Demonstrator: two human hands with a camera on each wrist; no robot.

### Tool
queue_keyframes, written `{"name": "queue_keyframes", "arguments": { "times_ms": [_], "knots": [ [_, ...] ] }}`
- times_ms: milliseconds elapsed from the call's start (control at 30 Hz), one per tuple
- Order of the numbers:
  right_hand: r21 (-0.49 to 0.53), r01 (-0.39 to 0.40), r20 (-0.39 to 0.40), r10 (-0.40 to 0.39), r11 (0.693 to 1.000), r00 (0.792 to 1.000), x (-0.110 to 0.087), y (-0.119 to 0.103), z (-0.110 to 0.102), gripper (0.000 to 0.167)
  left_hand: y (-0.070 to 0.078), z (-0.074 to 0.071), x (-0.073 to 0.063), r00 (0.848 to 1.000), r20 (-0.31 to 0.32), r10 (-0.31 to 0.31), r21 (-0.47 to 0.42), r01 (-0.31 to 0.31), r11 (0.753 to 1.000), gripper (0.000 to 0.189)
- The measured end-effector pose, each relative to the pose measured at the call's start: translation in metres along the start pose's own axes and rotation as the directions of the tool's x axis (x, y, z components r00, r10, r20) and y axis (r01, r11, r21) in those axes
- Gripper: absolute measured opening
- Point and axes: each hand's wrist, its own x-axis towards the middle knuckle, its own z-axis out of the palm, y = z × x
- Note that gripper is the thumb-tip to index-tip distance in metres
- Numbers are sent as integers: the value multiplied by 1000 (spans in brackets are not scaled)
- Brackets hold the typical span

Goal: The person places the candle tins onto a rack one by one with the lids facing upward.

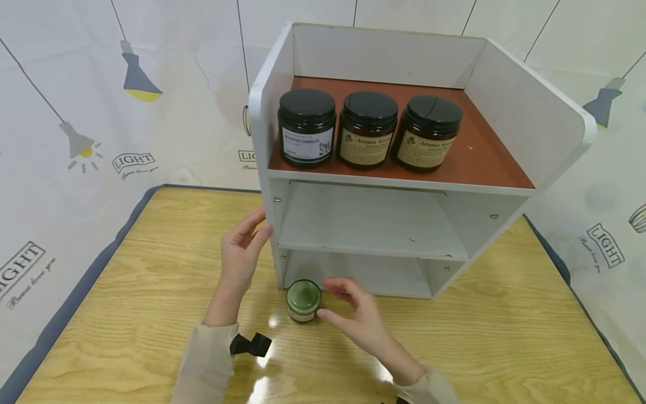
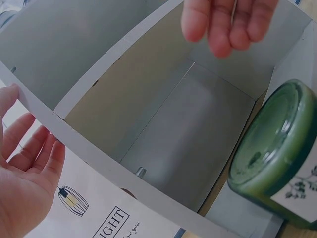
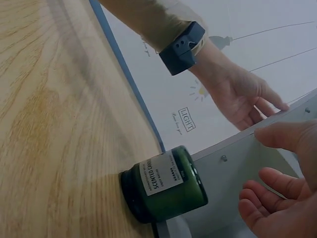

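Observation:
A green glass scented candle jar stands upside down on the table, dark lid underneath, just in front of the shelf unit's lower left corner. Its printed label shows in the right wrist view. My right hand is beside the jar on its right, thumb and fingers parted, with a gap between them and the glass. Against the left side panel of the white shelf unit, my left hand rests with its fingertips on the outer face and its thumb at the front edge.
Three dark-lidded candle jars stand in a row on the red-brown top shelf: a white-labelled jar at left, then a tan-labelled jar and another tan-labelled jar. Below are two grey-white compartments. A printed cloth hangs behind the wooden table.

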Motion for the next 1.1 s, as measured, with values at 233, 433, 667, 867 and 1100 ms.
{"name": "queue_keyframes", "arguments": {
  "times_ms": [233, 433, 667, 867, 1100],
  "knots": [
    [-25, -39, 14, 39, 999, 999, 1, 9, 5, 36, 1, 1, 0, 1000, 2, -3, 2, 3, 1000, 27],
    [-40, -48, 17, 49, 998, 999, 2, 18, 6, 36, 1, 0, 0, 1000, -4, -7, 2, 7, 1000, 26],
    [-53, -70, 10, 70, 996, 997, 4, 23, 7, 37, 0, 0, 0, 1000, -6, -5, -6, 5, 1000, 27],
    [-72, -96, 18, 97, 993, 995, 4, 31, 11, 40, 0, 0, 0, 1000, -7, -8, -3, 8, 1000, 27],
    [-144, -150, 53, 159, 978, 986, 5, 36, 15, 50, 0, 0, 0, 1000, -11, -27, 12, 27, 1000, 28]
  ]
}}
